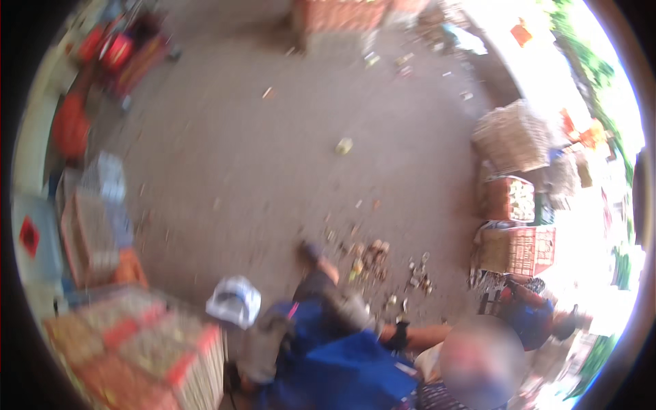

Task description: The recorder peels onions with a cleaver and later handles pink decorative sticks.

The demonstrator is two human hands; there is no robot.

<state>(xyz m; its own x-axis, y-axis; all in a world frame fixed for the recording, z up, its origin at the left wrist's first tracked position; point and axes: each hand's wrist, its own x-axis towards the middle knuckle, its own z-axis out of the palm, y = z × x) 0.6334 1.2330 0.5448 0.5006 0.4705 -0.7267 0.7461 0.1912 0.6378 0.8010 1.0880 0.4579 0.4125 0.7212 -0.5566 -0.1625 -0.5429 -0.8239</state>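
Observation:
Neither of my hands can be made out in the head view. At the lower middle is another person in a blue apron point(355, 372), with a bare forearm wearing a black wristband point(400, 335). That person's leg reaches forward to a dark shoe point(311, 253). Left of the apron lies a white and pale blue object point(234, 301), perhaps a plastic bag; blur hides its kind. Onion-like scraps point(372, 260) are scattered on the floor beyond the person's leg.
Stacked crates with red bands point(137, 342) stand at lower left. Along the right are a woven basket point(512, 137), a red crate point(531, 249) and a second person in blue point(529, 314). Red-orange stacks point(342, 17) rise at the far end. A red cart point(137, 61) stands far left.

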